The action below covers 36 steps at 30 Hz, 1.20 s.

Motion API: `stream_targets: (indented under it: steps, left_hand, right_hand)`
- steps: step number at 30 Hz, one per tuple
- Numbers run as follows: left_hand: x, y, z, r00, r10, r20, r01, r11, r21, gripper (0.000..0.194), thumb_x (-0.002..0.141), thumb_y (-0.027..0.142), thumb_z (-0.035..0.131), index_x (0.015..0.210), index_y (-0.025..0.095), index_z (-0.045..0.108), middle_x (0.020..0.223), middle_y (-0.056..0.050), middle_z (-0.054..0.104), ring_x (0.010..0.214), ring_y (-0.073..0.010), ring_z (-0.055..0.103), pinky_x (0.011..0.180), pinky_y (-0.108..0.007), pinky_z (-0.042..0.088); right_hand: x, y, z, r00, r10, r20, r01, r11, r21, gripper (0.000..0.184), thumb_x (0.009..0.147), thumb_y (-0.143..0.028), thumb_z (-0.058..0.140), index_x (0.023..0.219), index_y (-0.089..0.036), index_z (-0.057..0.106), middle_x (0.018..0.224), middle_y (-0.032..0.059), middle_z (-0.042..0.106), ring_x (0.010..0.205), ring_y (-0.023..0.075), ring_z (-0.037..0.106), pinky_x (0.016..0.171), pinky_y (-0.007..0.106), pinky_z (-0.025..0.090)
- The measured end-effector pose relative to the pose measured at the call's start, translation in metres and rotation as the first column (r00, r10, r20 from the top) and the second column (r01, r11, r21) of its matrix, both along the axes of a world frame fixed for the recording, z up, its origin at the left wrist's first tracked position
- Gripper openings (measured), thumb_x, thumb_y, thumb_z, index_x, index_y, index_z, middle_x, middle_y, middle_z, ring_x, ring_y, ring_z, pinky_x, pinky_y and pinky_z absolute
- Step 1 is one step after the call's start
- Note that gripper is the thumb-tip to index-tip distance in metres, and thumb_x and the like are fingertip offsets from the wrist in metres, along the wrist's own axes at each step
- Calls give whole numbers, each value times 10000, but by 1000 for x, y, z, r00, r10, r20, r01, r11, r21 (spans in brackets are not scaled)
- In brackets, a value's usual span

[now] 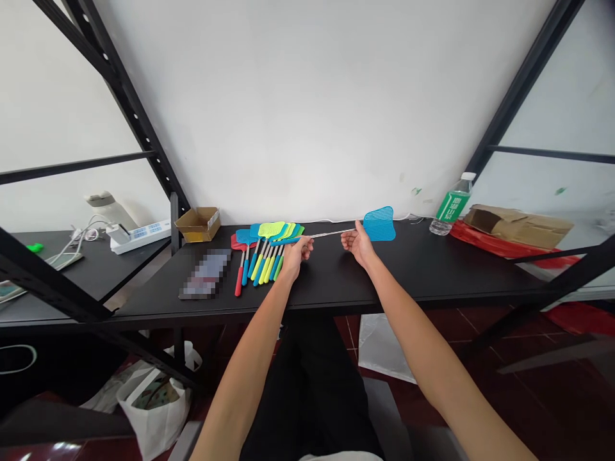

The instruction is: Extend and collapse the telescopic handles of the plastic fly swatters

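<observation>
Both hands [327, 248] on blue mesh-headed swatter [379, 224], metal rod extended.

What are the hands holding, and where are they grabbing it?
One blue fly swatter, stretched out between both hands. The left hand grips its handle end; the right hand pinches the thin metal rod just below the mesh head.

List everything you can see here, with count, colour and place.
extended fly swatter: one, blue head, held across table centre
fly swatters: about eight, blue, green, yellow, red, piled left of centre
small box: one, brown, back left
water bottle: one, green label, back right
flat carton: one, brown, far right
table: one, black
white bag: one, floor left
left hand: grips swatter handle
right hand: pinches swatter rod
</observation>
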<state>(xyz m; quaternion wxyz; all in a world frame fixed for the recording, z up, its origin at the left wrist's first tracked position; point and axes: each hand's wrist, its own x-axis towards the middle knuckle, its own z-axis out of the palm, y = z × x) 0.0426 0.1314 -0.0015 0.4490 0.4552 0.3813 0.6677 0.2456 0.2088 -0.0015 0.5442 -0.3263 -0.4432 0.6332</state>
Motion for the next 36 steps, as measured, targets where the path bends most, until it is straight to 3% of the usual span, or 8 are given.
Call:
stream_targets:
  steps: [13, 21, 28, 32, 36]
  left_hand:
    - [-2, 1, 1, 998, -7, 60, 10, 999, -50, 309, 759, 454, 713, 775, 149, 665, 640, 1, 585, 441, -65, 424, 444, -236, 295]
    - [-6, 2, 2, 979, -13, 202, 26, 998, -63, 312, 751, 448, 703, 823, 152, 636, 637, 17, 579, 444, -64, 422, 452, -230, 326]
    - [-6, 0, 5, 976, -13, 219, 26, 998, -58, 285, 751, 408, 691, 899, 179, 606, 623, 29, 580, 437, -74, 409, 451, -229, 335]
    - [-4, 0, 3, 986, -20, 165, 32, 997, -72, 294, 745, 414, 697, 910, 194, 592, 616, 29, 588, 433, -77, 413, 447, -224, 325]
    - [-1, -2, 0, 996, -69, -56, 67, 997, -33, 280, 784, 454, 682, 863, 190, 634, 617, 12, 596, 452, -80, 442, 451, -218, 313]
  right_hand:
    - [1, -1, -1, 1000, 15, -26, -15, 1000, 24, 654, 787, -808, 553, 653, -180, 676, 598, 58, 664, 490, 126, 543, 487, 274, 381]
    - [0, -1, -2, 999, 15, -29, -14, 999, 36, 630, 767, -801, 595, 693, -181, 682, 600, 46, 651, 502, 127, 537, 489, 271, 388]
    - [1, -2, -4, 999, 22, -22, -21, 997, 68, 570, 743, -754, 674, 885, -204, 716, 613, 7, 652, 503, 122, 517, 485, 262, 381]
    - [1, -3, -5, 999, 39, -31, -37, 997, 72, 546, 763, -729, 677, 968, -225, 718, 629, -3, 658, 519, 125, 531, 499, 261, 390]
    - [0, -2, -4, 1000, 17, -16, -16, 998, 67, 572, 781, -762, 630, 915, -215, 726, 616, 18, 657, 517, 136, 540, 498, 272, 395]
